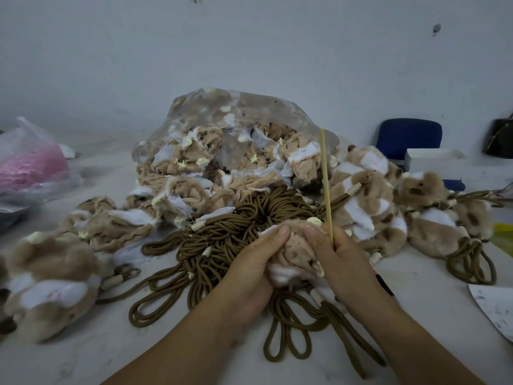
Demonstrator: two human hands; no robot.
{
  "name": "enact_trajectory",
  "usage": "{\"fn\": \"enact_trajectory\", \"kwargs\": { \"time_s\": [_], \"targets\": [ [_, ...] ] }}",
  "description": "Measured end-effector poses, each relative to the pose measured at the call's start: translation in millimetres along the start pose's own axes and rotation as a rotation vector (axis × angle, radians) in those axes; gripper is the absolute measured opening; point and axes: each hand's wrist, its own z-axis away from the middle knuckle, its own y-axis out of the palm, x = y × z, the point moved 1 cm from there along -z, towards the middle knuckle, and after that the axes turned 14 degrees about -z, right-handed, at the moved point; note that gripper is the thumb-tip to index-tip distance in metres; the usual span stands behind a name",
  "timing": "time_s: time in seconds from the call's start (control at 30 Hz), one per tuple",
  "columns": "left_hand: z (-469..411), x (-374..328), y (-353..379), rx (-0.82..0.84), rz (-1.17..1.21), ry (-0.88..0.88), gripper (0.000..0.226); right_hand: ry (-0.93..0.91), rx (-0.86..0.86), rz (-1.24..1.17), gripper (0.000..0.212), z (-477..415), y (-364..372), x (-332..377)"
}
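Fabric from a limp, unstuffed toy skin [294, 254] is bunched between both my hands, low in the middle of the view and just above the table [83, 357]. My left hand [249, 276] curls round its left side, thumb pressed on top of the tan fur. My right hand [341, 259] grips the right side, thumb tip on the fur too, and the same hand clamps a thin pale stick [326, 184] between thumb and forefinger; the stick stands nearly upright, leaning slightly left at the top. How far its lower end goes I cannot tell, since my hand hides it. Under and behind my hands lies a heap of brown cords [222, 234] with small cream beads, some loops trailing toward me past my wrists. Behind the cords sits a big clear plastic bag [227, 107], open toward me and spilling more flat tan and white skins. Stuffed toys [369, 195] are piled to the right, cords attached, and another stuffed one [47, 287] lies at the near left. Farther left is a thin bag with something pink inside [30, 162]. At the far right I see a blue chair [408, 137], a white box [435, 162] and a printed sheet of paper [497, 309] at the table's edge.
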Motion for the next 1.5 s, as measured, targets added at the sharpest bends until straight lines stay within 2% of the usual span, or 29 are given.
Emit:
{"fn": "enact_trajectory", "kwargs": {
  "time_s": [0.13,0.23,0.37,0.5,0.63,0.73,0.87,1.03,1.2,1.37,1.43,1.5],
  "targets": [
    [1.2,0.1,-1.9,0.035,0.178,-0.063,0.031,0.012,0.001,0.024,0.033,-0.4,2.0,-4.2],
    [2.1,-2.3,-1.4,0.077,0.204,-0.062,0.035,0.006,0.01,0.018,0.032,-0.1,1.3,-6.1],
    [0.9,1.1,0.3,0.007,-0.035,0.0,0.05,-0.01,-0.045,0.026,0.036,-2.3,-3.0,-5.1],
    [1.8,4.3,6.0,-0.016,-0.298,0.079,0.045,-0.069,-0.035,0.037,0.031,-2.5,-4.4,-1.4],
    [-1.2,5.7,5.3,-0.055,-0.333,0.067,0.023,-0.106,-0.031,0.032,0.025,1.2,2.2,-0.6],
    [-2.0,4.8,5.2,-0.118,-0.346,0.051,0.026,-0.122,-0.049,0.046,0.022,0.4,2.0,-1.8],
    [-3.6,4.4,4.2,-0.178,-0.239,0.037,0.034,-0.141,-0.086,0.048,0.029,-0.9,0.3,-1.4],
    [-4.2,3.4,3.2,-0.084,0.037,-0.031,0.035,-0.151,-0.11,0.059,0.035,-2.0,0.5,-4.0],
    [-1.5,-0.5,6.0,-0.043,0.095,-0.035,0.038,-0.18,-0.114,0.111,0.031,-2.7,1.6,-3.7],
    [-1.0,-6.6,7.0,-0.14,-0.076,0.103,0.046,-0.252,-0.239,0.074,0.014,-5.1,-10.0,6.5],
    [3.5,-6.5,8.2,-0.177,-0.369,0.206,0.039,-0.251,-0.224,0.069,0.021,-3.3,-9.4,11.6],
    [7.7,-3.9,13.3,-0.139,-0.807,0.324,0.035,-0.185,-0.108,0.009,0.029,-0.3,-1.1,13.1]
  ]
}}
